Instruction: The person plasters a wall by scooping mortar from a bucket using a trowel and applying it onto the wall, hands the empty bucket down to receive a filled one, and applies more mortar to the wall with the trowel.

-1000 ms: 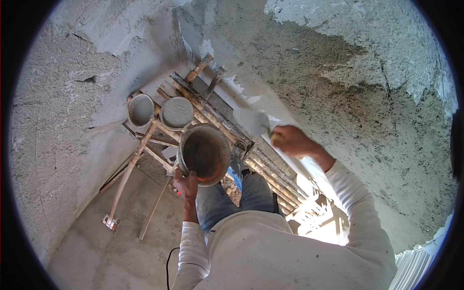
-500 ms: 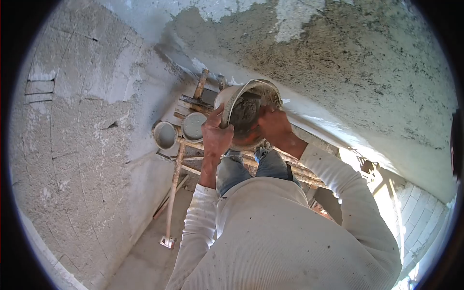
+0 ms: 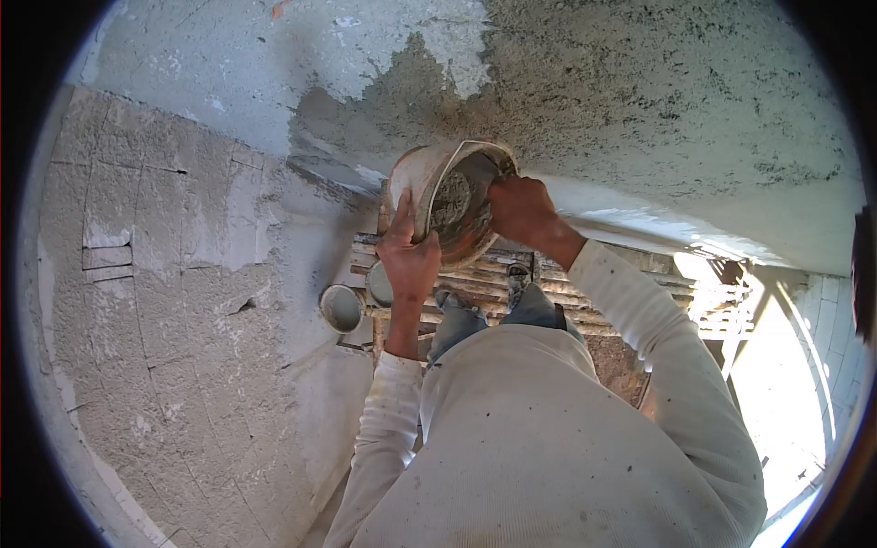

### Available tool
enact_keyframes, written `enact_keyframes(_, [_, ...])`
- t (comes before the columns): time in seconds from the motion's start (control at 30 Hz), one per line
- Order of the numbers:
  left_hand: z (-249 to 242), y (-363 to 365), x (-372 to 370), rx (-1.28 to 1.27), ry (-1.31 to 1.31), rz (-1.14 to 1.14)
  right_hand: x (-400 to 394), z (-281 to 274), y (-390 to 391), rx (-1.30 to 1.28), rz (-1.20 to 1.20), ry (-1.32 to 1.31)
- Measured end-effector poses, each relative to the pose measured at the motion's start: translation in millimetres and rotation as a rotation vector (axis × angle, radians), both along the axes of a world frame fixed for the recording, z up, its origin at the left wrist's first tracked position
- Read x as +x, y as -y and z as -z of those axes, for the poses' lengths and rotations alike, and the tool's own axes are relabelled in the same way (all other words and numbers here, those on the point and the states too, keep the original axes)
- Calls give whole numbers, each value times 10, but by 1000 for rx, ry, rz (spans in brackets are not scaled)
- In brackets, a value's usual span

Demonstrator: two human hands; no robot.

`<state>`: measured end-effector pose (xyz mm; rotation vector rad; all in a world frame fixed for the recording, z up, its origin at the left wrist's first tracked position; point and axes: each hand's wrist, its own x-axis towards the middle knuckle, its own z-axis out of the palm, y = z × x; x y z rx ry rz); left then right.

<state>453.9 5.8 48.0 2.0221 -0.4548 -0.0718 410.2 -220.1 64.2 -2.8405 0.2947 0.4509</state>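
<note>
A mortar-smeared bucket (image 3: 408, 173) is held up in front of me, tilted so its opening faces me and to the right. Grey wet mortar (image 3: 449, 201) lies inside it. My left hand (image 3: 408, 260) grips the bucket's near left rim, thumb and fingers wrapped on the wall. At the opening's right side is my right hand (image 3: 528, 212), its fingers closed. A dark flat shape shows inside the bucket beside those fingers, but I cannot make out what the hand holds.
Below is a scaffold platform of wooden poles (image 3: 594, 301), where my feet stand. Two more buckets, one at the far left (image 3: 342, 309) and one partly hidden (image 3: 378, 285), sit there. A partly plastered wall (image 3: 639, 119) rises ahead; a block wall (image 3: 183, 365) stands left.
The view has shifted, showing more of the wall ahead and the platform poles. My right hand has drawn up and out toward the bucket's right rim. My left hand keeps its grip.
</note>
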Motion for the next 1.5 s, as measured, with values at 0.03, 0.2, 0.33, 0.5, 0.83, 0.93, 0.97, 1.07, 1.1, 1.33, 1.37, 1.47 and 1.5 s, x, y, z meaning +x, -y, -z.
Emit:
enact_keyframes(0.03, [-18,4,14,-56,60,48,32,59,199,85,11,-84])
enact_keyframes(0.2, [-49,3,-212,-291,85,167,-366,-216,493,729,283,-431])
enact_keyframes(0.33, [115,35,-458,-466,-180,14,-652,214,272,980,324,-349])
enact_keyframes(0.5, [502,1,-655,-420,-383,-262,-815,311,59,761,270,-99])
enact_keyframes(0.83, [1310,-407,-1047,-635,-540,-683,-506,-295,-19,302,-105,-113])
enact_keyframes(0.93, [1387,-851,-1269,-635,-610,-802,-295,-743,86,439,-329,-125])
enact_keyframes(0.97, [1449,-1001,-1368,-664,-606,-826,-193,-938,126,555,-285,-258])
enact_keyframes(1.07, [1374,-1368,-1669,-597,-509,-871,91,-1016,403,946,-157,-611])
enact_keyframes(1.1, [1429,-1477,-1758,-599,-479,-899,255,-839,598,1007,-132,-674])
enact_keyframes(1.33, [1325,-1534,-1820,-511,-450,-921,589,-1891,1680,767,213,356])
enact_keyframes(1.37, [1232,-1422,-1727,-494,-463,-927,457,-1989,1678,710,231,275])
enact_keyframes(1.47, [1017,-1068,-1276,-255,-466,-766,109,-1933,1499,433,222,-63])
enact_keyframes(1.5, [832,-878,-1112,-147,-452,-721,-7,-1535,1497,434,90,-157])
